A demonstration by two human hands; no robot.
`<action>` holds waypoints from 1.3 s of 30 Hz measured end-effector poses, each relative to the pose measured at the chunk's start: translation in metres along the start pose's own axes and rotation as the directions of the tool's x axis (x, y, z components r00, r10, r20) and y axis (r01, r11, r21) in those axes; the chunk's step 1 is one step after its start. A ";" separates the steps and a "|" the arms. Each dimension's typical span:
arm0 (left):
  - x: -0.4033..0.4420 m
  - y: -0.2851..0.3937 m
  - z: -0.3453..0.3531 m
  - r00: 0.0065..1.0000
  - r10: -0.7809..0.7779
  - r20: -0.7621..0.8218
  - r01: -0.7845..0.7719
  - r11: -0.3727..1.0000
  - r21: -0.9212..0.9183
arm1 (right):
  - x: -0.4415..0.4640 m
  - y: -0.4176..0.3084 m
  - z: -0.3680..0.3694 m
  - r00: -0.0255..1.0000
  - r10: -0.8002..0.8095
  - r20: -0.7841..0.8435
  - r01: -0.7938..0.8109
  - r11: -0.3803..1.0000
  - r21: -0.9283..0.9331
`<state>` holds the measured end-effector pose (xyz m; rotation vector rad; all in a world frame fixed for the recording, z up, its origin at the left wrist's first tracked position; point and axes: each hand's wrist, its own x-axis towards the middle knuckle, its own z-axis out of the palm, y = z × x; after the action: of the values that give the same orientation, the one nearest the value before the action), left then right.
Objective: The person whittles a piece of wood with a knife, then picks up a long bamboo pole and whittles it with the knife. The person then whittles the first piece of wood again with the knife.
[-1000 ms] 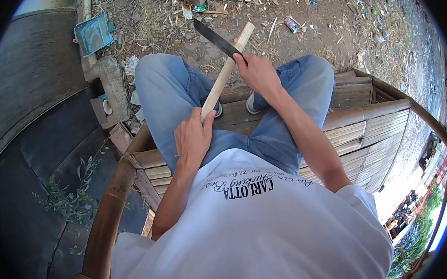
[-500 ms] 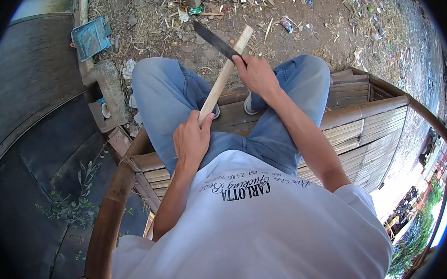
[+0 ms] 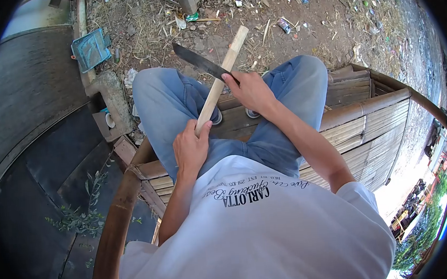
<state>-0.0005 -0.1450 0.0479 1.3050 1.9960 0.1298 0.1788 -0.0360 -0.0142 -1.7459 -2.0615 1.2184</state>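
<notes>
My left hand (image 3: pixel 190 145) is closed around the lower end of a pale wooden stick (image 3: pixel 216 96), which slants up and away to the right between my knees. In my right hand (image 3: pixel 253 92) is a large knife with a dark blade (image 3: pixel 198 60); its handle is hidden inside my fingers. The blade lies across the stick around its middle, with the tip pointing up and left. Whether the edge bites into the wood I cannot tell. Both hands are in front of my lap, above my jeans (image 3: pixel 160 102).
I sit on a bamboo bench with a bamboo rail (image 3: pixel 365 109). A dirty blue plastic tray (image 3: pixel 91 50) leans at the left. A crushed can (image 3: pixel 284 25) and litter lie on the ground ahead. A leafy plant (image 3: pixel 82 214) grows at the left.
My right hand has drawn the knife down along the stick, toward my left hand, and the blade has shifted left. My left hand keeps its hold on the stick.
</notes>
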 end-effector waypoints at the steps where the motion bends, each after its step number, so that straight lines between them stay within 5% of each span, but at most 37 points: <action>1: 0.002 0.000 0.000 1.000 -0.008 0.013 0.008 1.000 -0.020 | 0.011 0.005 -0.008 0.997 0.059 -0.041 -0.057 0.997 0.044; 3: 0.002 -0.002 -0.001 0.999 -0.019 0.031 0.020 0.999 -0.029 | 0.038 0.015 -0.018 0.980 0.178 -0.088 -0.163 0.975 0.150; 8: -0.001 -0.001 -0.004 0.999 -0.027 0.034 0.028 0.999 -0.042 | 0.017 0.003 -0.017 0.994 0.081 -0.067 -0.079 0.996 0.033; 12: -0.001 -0.003 0.004 0.998 0.059 0.008 -0.060 0.997 0.049 | 0.040 0.026 -0.017 0.972 0.218 -0.087 -0.203 0.967 0.154; 15: -0.004 -0.003 0.005 0.997 0.071 -0.031 -0.068 0.994 0.089 | 0.027 0.015 -0.019 0.988 0.122 -0.097 -0.120 0.992 0.023; 18: -0.007 -0.003 0.004 0.995 0.091 -0.028 -0.087 0.991 0.098 | 0.038 0.029 -0.026 0.988 0.156 0.004 -0.156 0.983 0.097; 25: -0.003 0.000 0.003 1.000 0.010 -0.029 -0.009 1.000 0.013 | 0.029 0.014 -0.021 0.995 0.093 -0.035 -0.091 0.995 0.051; 27: -0.004 -0.001 0.003 0.999 0.031 -0.008 -0.031 0.999 0.038 | 0.045 0.022 -0.033 0.968 0.248 -0.043 -0.240 0.961 0.138; 31: -0.004 0.000 0.000 0.999 0.026 -0.021 -0.025 0.999 0.044 | 0.023 0.011 -0.020 0.990 0.140 -0.034 -0.138 0.989 0.052; 36: -0.005 -0.001 0.004 0.998 0.055 -0.014 -0.055 0.998 0.036 | 0.046 0.025 -0.019 0.967 0.250 -0.049 -0.239 0.957 0.165; 39: -0.004 0.000 0.002 0.998 0.036 -0.052 -0.035 0.999 0.024 | 0.026 0.013 -0.017 0.986 0.164 -0.032 -0.162 0.986 0.041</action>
<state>0.0016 -0.1487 0.0484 1.3648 2.0246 0.1597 0.1912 -0.0056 -0.0213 -1.9366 -1.8948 1.2516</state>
